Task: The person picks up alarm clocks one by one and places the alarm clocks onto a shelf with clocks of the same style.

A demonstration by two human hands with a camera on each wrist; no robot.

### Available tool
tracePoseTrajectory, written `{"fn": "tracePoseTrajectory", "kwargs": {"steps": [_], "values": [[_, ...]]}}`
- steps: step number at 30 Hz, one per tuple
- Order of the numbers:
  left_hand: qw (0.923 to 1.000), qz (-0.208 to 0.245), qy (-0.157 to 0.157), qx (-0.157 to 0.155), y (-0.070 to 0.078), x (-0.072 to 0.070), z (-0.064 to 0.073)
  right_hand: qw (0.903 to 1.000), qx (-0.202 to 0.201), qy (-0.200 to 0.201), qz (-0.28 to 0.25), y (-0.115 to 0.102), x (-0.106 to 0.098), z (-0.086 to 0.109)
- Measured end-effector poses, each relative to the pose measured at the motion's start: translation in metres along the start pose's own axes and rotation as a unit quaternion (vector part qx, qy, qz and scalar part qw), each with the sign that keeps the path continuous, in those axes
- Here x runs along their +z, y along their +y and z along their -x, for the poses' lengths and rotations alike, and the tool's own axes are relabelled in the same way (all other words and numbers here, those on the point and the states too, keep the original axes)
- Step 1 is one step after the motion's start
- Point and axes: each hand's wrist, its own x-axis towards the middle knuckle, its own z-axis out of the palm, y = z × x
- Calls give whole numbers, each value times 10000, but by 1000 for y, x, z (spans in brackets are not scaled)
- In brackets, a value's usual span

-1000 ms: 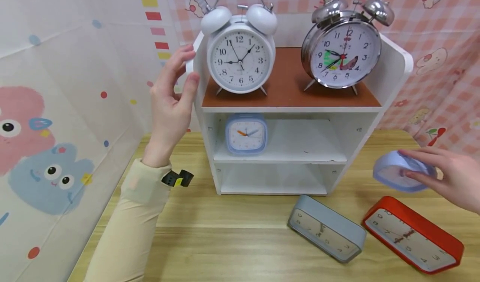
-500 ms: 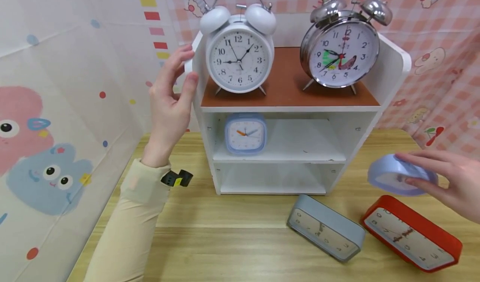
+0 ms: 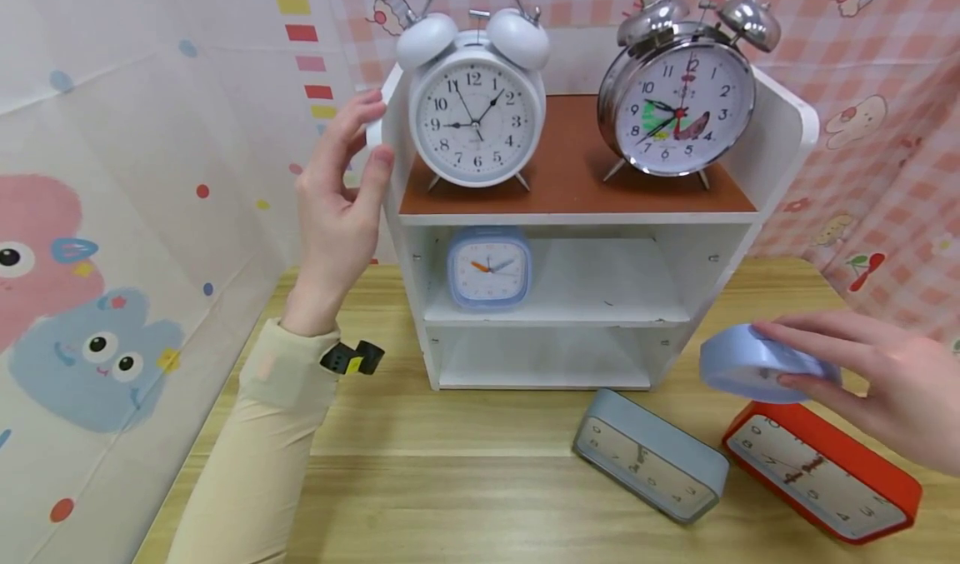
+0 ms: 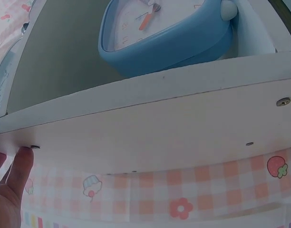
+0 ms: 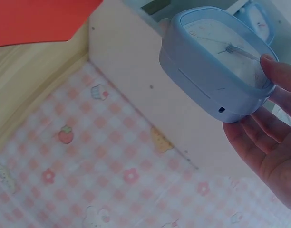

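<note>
My right hand [image 3: 870, 389] pinches a light-blue alarm clock [image 3: 738, 364] between thumb and fingers. The clock tilts face-down in the head view, in the air beside the shelf and overlapping the red clock's far end. In the right wrist view its dial [image 5: 221, 47] shows, with the thumb on its edge. My left hand [image 3: 333, 214] holds the upper left side panel of the white shelf [image 3: 562, 219], thumb at the front edge, fingers on the outside. A similar blue alarm clock [image 3: 489, 272] stands at the left of the middle tier.
On the top tier stand a white twin-bell alarm clock [image 3: 477, 122] and a silver twin-bell alarm clock [image 3: 678, 114]. A grey clock [image 3: 652, 451] and a red clock [image 3: 825, 472] lie on the wooden table [image 3: 450, 481] in front, at the right.
My right hand has brought the light-blue clock left and slightly down, nearer the shelf. The left hand stays on the shelf's side panel.
</note>
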Motion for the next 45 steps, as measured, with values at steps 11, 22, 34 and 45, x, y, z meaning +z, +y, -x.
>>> {"fn": "tracePoseTrajectory", "kwargs": {"steps": [11,22,34,45], "values": [[10000,-16,88,36,1,1,-1,9994,-106,-249,220,-17,-2,-14],[9999,24,49,89,-1,3,-1,9984,-248,-501,69,-28,-5,-30],[10000,4,59,39,0,2,-1,9986,-492,-173,-31,-39,-4,-49],[10000,18,75,32,-2,1,0,9971,-738,179,-108,-44,-3,-65]]}}
